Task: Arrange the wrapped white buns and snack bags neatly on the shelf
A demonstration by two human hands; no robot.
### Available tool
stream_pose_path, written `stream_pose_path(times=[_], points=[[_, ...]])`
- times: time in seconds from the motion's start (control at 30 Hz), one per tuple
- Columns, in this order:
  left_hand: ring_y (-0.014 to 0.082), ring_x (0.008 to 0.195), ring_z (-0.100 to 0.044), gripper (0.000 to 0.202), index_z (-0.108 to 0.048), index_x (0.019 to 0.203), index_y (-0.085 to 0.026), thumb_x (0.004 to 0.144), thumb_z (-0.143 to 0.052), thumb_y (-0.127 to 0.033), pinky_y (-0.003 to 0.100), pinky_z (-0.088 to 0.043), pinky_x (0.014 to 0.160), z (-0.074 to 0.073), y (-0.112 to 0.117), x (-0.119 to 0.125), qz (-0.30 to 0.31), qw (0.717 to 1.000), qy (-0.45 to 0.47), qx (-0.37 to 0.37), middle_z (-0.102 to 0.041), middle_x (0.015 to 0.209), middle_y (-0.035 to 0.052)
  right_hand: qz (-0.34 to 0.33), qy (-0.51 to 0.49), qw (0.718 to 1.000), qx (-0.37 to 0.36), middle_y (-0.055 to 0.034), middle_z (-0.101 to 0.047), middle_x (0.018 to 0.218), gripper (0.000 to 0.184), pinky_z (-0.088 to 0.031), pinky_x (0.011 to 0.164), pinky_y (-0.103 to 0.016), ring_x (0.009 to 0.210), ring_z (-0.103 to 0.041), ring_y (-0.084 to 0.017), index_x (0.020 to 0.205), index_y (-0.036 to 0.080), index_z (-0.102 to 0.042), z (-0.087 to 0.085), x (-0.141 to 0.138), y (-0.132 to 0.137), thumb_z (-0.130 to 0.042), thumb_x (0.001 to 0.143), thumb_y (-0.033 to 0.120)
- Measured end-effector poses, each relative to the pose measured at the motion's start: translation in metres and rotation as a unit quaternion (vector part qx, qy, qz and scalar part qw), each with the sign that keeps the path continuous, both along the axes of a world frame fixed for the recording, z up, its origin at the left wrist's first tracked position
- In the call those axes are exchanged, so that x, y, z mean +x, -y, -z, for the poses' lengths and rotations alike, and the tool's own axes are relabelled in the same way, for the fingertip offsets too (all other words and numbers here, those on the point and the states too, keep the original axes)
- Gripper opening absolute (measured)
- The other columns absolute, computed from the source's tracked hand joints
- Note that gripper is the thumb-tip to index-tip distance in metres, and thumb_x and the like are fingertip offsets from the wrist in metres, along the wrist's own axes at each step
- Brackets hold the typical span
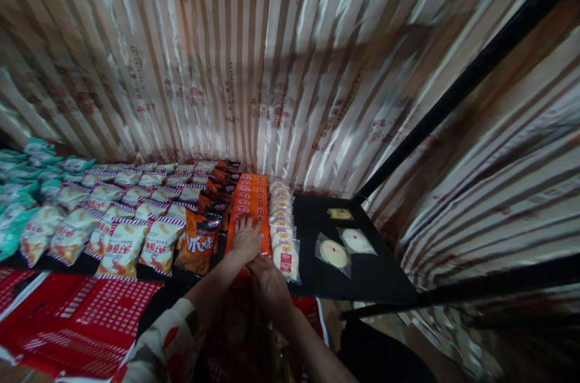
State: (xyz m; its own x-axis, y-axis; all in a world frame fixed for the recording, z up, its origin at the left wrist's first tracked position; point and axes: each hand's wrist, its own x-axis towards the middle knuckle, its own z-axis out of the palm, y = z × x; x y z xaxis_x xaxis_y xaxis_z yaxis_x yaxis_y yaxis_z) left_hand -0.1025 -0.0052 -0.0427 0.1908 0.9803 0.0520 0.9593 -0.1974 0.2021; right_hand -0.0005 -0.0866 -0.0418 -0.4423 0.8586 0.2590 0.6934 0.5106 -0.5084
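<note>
My left hand lies with fingers spread on a row of overlapping orange snack packets. Close beside it, at the row's front end, my right hand has its fingers bent together against the front orange packet; its fingertips are partly hidden. Just right of the hands runs a row of round white cakes in clear wrappers. On the left stand dark orange-brown snack bags, the front one upright.
White snack bags with striped edges and green bags fill the left of the black table. Wrapped flat round cakes and a small yellowish packet lie right. Red baskets stand below; a dark pole slants up.
</note>
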Motion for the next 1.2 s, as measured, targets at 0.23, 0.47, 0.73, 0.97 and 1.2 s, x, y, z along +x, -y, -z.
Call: stream_pose_path(times=[0.23,0.47,0.73,0.97,1.2], points=[[0.0313,0.13,-0.035,0.05,-0.041,0.138,-0.018,0.091,-0.039,-0.034,0.049,-0.024,0.108,0.008,0.002,0.001,0.01,0.999,-0.018,0.05,-0.045,0.137,0.015,0.095,0.056,0.993,0.028,-0.0076,-0.071,0.097,0.036,-0.05,0.083,-0.032,0.088,-0.062,-0.019,0.113,0.018,-0.063,-0.031,0.026,-0.018,-0.044,0.083,0.011],[0.0325,0.125,-0.041,0.047,-0.048,0.132,-0.017,0.089,-0.042,-0.034,0.051,-0.024,0.107,0.013,0.0,0.007,-0.009,0.996,-0.026,0.089,-0.051,0.132,0.0159,0.071,0.091,0.989,0.093,-0.0077,-0.068,0.112,0.036,-0.041,0.1,-0.037,0.113,-0.051,-0.022,0.108,0.016,-0.067,-0.036,0.043,-0.064,-0.043,0.083,0.009],[0.0327,0.124,-0.044,0.043,-0.056,0.124,-0.016,0.086,-0.047,-0.035,0.052,-0.03,0.103,0.014,-0.008,0.007,-0.009,0.995,0.001,0.097,-0.054,0.129,0.017,-0.006,0.195,0.98,0.038,-0.01,-0.062,0.121,0.04,-0.028,0.107,-0.04,0.122,-0.045,-0.021,0.118,0.016,-0.061,-0.034,0.037,-0.125,-0.048,0.08,0.01],[0.0312,0.132,-0.036,0.044,-0.057,0.122,-0.016,0.085,-0.047,-0.037,0.05,-0.024,0.109,0.022,-0.009,0.005,-0.016,0.99,0.049,0.129,-0.049,0.135,0.0161,-0.027,0.23,0.972,0.041,-0.0092,-0.068,0.101,0.032,-0.031,0.099,-0.036,0.103,-0.05,-0.021,0.102,0.017,-0.069,-0.047,0.048,-0.188,-0.046,0.081,0.009],[0.0329,0.135,-0.029,0.044,-0.056,0.123,-0.014,0.086,-0.045,-0.035,0.051,-0.022,0.111,0.024,-0.007,0.004,-0.008,0.989,0.067,0.133,-0.046,0.138,0.016,-0.08,0.254,0.964,-0.008,-0.0056,-0.067,0.106,0.038,-0.029,0.098,-0.038,0.11,-0.045,-0.023,0.107,0.023,-0.07,-0.039,0.053,-0.216,-0.049,0.078,0.01]])
